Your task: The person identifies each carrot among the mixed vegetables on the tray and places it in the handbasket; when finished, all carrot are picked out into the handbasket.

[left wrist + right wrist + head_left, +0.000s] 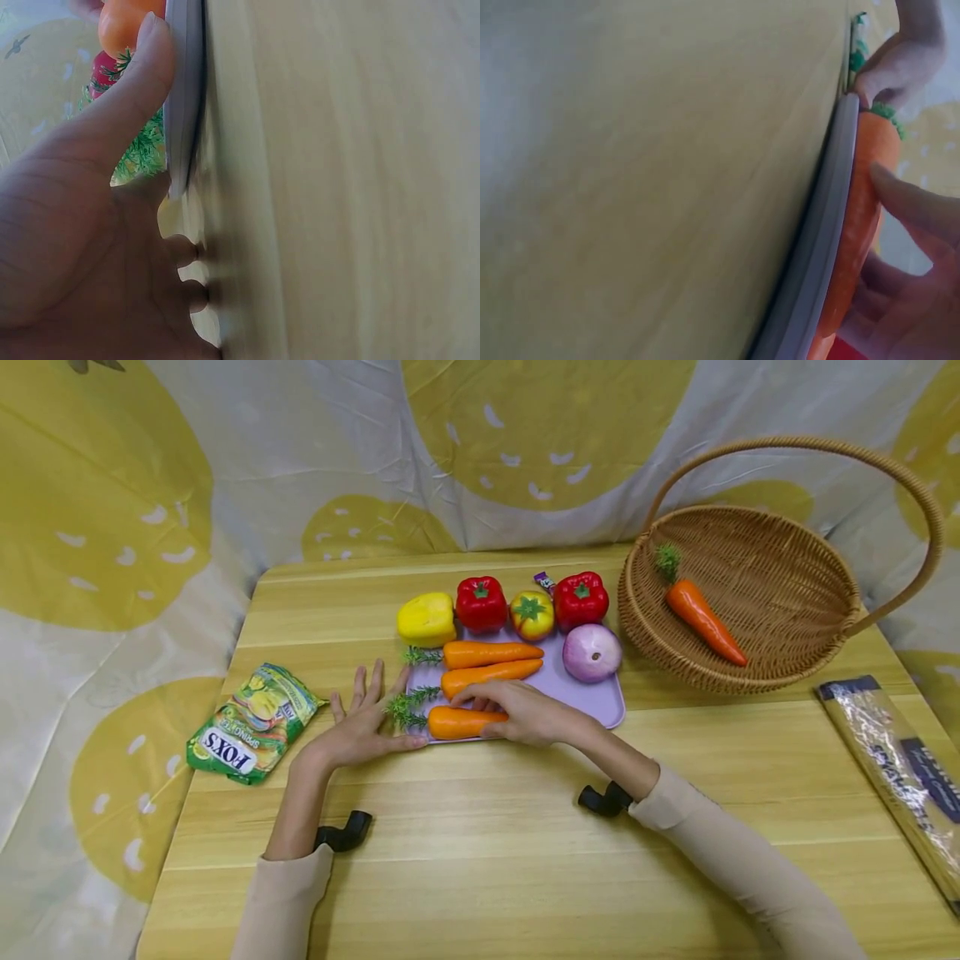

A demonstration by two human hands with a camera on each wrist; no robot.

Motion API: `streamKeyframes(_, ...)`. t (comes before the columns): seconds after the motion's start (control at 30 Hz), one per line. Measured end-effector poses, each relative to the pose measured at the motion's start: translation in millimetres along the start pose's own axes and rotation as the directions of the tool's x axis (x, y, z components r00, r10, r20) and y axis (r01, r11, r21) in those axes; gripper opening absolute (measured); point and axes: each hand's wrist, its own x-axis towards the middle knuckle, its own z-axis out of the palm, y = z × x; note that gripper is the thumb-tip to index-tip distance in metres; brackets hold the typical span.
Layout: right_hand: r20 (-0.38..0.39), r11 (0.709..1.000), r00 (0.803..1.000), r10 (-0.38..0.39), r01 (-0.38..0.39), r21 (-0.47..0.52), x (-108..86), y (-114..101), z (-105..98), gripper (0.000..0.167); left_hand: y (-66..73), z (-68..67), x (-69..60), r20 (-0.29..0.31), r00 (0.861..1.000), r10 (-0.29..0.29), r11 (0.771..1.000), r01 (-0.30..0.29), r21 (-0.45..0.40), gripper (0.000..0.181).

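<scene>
Three orange carrots lie side by side on a lilac tray [600,703], green tops to the left. My right hand [528,714] pinches the nearest carrot [453,722] from above; in the right wrist view its thumb is against the carrot [861,202], the other fingers on the far side. My left hand [356,731] has its fingers spread at the tray's left end, with the thumb along the near edge; the left wrist view shows this thumb beside the tray rim [184,112]. A yellow pepper [427,619], two red peppers, a yellow-red tomato [532,615] and a purple onion [592,653] surround the carrots.
A wicker basket [795,610] with a tall handle stands at the back right, holding another carrot [705,620]. A green snack packet [255,723] lies on the left, a long clear-and-brown packet [892,777] on the right. A small purple wrapper [543,582] lies behind the tomato.
</scene>
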Motion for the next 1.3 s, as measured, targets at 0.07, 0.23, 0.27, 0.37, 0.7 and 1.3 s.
streamKeyframes(0.07, 0.019, 1.000, 1.000, -0.016, 0.016, -0.003, 0.2, 1, -1, 0.046, -1.0, 0.5, 0.4, -0.002, 1.000, 0.002, 1.000, -0.002, -0.002, 0.110)
streamKeyframes(0.23, 0.046, 0.999, 0.998, -0.032, 0.032, 0.007, -0.3, 3, -3, 0.048, -4.2, 3.0, 0.5, -0.025, 0.999, 0.029, 0.999, -0.030, -0.042, 0.113)
streamKeyframes(0.27, 0.050, 0.999, 0.998, -0.036, 0.036, 0.006, -0.7, 4, -3, 0.048, -4.8, 3.2, 0.4, -0.029, 0.999, 0.039, 0.998, -0.040, -0.052, 0.113)
streamKeyframes(0.37, 0.062, 0.999, 0.997, -0.050, 0.050, 0.001, -2.3, 5, -4, 0.049, -4.6, 3.2, 0.1, -0.026, 0.999, 0.040, 0.997, -0.042, -0.058, 0.112)
streamKeyframes(0.7, 0.047, 0.997, 0.997, -0.058, 0.060, -0.045, -7.2, 3, -5, 0.053, -3.0, 1.9, -1.4, -0.020, 0.999, 0.031, 0.998, -0.032, -0.050, 0.112)
streamKeyframes(1.3, 0.007, 0.998, 0.999, -0.051, 0.051, 0.028, -22.9, 3, -21, 0.055, -1.0, -0.4, -0.5, 0.012, 1.000, 0.009, 1.000, -0.009, 0.004, 0.108)
